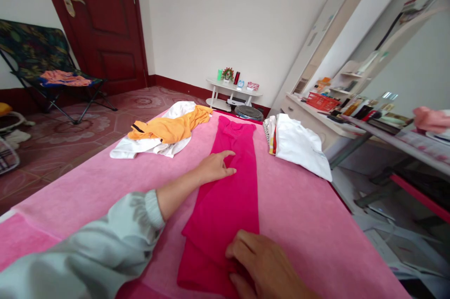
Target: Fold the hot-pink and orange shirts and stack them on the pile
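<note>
A long magenta garment (228, 191) lies folded into a narrow strip down the middle of a pink bed cover (298, 214). My left hand (215, 166) rests flat on the strip's left edge at mid-length, fingers stretched out. At the near end my right hand (262, 261) presses on the garment with its fingers curled over the folded fabric. A pale green sleeve covers my left forearm.
An orange garment (172, 128) lies over a white one (140, 146) at the bed's far left. A folded white pile (298, 144) sits at the far right edge. A folding chair (45, 74), a dark red door (101, 22), a small white table (234, 90) and a dresser (323, 111) surround the bed.
</note>
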Tool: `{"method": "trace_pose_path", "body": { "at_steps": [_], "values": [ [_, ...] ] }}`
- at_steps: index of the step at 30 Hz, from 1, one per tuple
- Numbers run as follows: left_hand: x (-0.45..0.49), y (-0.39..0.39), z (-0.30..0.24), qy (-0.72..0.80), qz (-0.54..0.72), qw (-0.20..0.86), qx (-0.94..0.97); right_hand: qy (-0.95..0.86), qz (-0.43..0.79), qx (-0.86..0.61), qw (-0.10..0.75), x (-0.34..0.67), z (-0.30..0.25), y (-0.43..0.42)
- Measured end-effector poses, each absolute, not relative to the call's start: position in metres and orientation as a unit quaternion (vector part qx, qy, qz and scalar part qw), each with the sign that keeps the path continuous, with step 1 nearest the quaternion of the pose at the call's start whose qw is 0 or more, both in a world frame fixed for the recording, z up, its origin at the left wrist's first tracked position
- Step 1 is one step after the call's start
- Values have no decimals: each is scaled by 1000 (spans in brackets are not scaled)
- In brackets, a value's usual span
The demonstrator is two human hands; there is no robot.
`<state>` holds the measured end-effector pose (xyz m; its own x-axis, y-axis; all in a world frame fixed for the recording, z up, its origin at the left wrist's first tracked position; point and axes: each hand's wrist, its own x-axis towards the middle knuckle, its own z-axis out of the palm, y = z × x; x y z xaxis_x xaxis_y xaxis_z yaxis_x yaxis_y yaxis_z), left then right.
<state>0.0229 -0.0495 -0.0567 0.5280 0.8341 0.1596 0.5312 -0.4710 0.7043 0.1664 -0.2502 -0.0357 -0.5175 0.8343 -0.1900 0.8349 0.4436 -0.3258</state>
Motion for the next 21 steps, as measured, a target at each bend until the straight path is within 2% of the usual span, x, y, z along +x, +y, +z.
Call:
{"method": "trace_pose_path", "body": {
  "at_steps": [8,16,21],
  "values": [
    [-18,-96,-40,285,110,405,862,820,-193,538,-33,172,-32,-258],
    [5,-136,-33,327,114,590,730,807,-210,544,-96,212,2,-274],
    [21,-155,-38,365,75,597,711,802,-200,560,-54,226,5,-286]
  ]
}}
